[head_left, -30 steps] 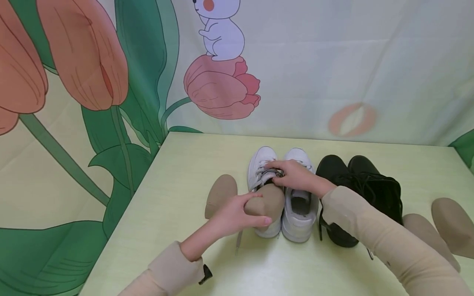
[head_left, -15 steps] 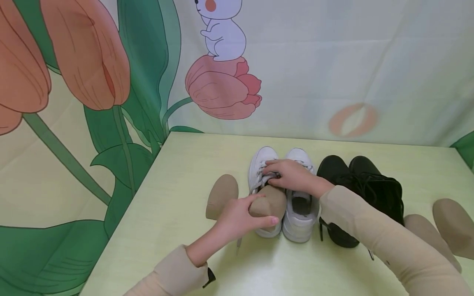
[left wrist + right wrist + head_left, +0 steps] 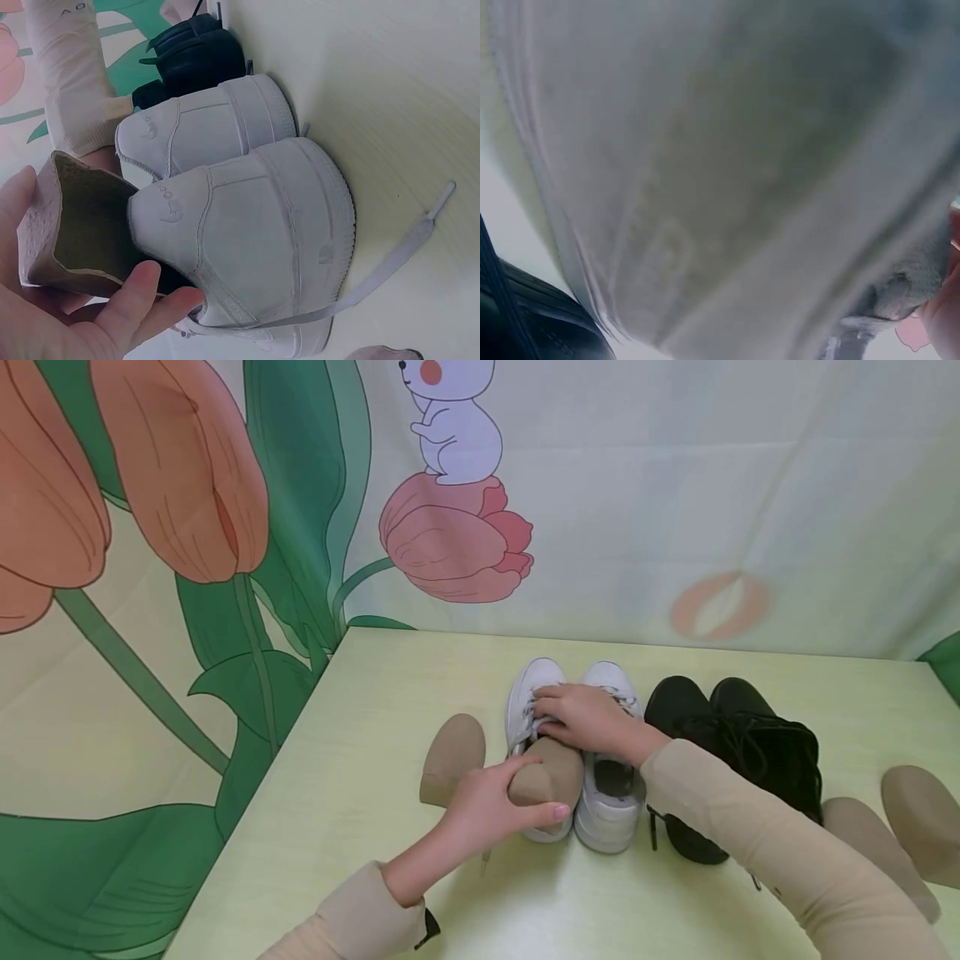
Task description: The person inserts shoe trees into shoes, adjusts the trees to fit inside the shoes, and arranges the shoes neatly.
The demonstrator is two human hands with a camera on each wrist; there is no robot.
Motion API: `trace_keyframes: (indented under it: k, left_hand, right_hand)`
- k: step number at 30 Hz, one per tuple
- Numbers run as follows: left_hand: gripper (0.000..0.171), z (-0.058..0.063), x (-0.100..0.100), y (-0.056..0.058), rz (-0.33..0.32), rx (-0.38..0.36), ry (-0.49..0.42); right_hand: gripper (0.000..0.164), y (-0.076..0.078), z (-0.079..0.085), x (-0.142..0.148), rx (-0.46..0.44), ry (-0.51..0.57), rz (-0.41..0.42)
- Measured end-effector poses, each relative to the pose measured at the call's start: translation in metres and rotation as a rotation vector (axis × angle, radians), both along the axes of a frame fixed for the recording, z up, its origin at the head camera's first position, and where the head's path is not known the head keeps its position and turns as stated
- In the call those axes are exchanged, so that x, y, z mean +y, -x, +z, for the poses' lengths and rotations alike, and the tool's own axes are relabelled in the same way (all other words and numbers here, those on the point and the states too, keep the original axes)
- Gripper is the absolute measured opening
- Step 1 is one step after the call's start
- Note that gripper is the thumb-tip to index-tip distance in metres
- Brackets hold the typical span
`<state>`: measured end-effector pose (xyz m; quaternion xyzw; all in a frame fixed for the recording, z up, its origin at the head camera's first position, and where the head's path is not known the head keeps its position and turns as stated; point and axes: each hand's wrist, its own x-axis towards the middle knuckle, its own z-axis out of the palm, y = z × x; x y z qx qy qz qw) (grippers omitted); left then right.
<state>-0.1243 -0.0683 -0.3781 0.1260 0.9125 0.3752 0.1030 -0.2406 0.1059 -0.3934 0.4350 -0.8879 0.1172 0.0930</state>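
Observation:
A pair of white lace-up sneakers stands side by side on the table, toes toward the backdrop. My left hand (image 3: pixel 487 797) grips a tan, hollow shoe insert (image 3: pixel 561 772), its front end inside the opening of the left sneaker (image 3: pixel 525 693). Up close in the left wrist view, the insert (image 3: pixel 41 240) tilts up out of the heel collar, its open end toward the camera. With fingers curled, my right hand (image 3: pixel 581 714) holds the tongue and lace area of that same sneaker. The right sneaker (image 3: pixel 609 827) sits beside it, partly behind my right hand; it has a dark insole.
Black lace-up shoes (image 3: pixel 776 760) stand just right of the sneakers, partly behind the right sleeve. One tan insert (image 3: pixel 453 752) lies at the left, and two more, including the outer insert (image 3: pixel 926 818), lie at the right. A loose lace (image 3: pixel 390 262) trails on the table.
The left hand has edged right with the insert. Right-hand fingers have settled lower over the laces and tongue, a little more curled. The shoes have hardly moved.

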Motion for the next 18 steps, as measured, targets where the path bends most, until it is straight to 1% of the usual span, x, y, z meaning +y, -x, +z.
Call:
trace_keyframes:
  k: [3, 6, 10, 14, 18]
  left_hand:
    - [0.069, 0.0, 0.002, -0.001, 0.009, 0.018, -0.001]
    - [0.068, 0.0, 0.004, -0.002, 0.024, 0.03, -0.008]
    - [0.066, 0.0, 0.006, -0.003, 0.044, 0.045, -0.019]
    - [0.063, 0.001, 0.006, -0.002, 0.069, 0.045, -0.028]
    - [0.06, 0.003, 0.006, -0.001, 0.081, 0.047, -0.028]
  right_hand:
    - [0.007, 0.0, -0.005, 0.0, 0.047, 0.022, 0.002]
    - [0.008, 0.0, -0.008, 0.001, 0.065, 0.047, -0.004]
    - [0.009, -0.001, -0.009, 0.003, 0.037, 0.084, -0.021]
    - [0.016, -0.001, -0.011, 0.006, -0.01, 0.121, -0.044]
    - [0.018, -0.001, -0.013, 0.009, -0.04, 0.146, -0.05]
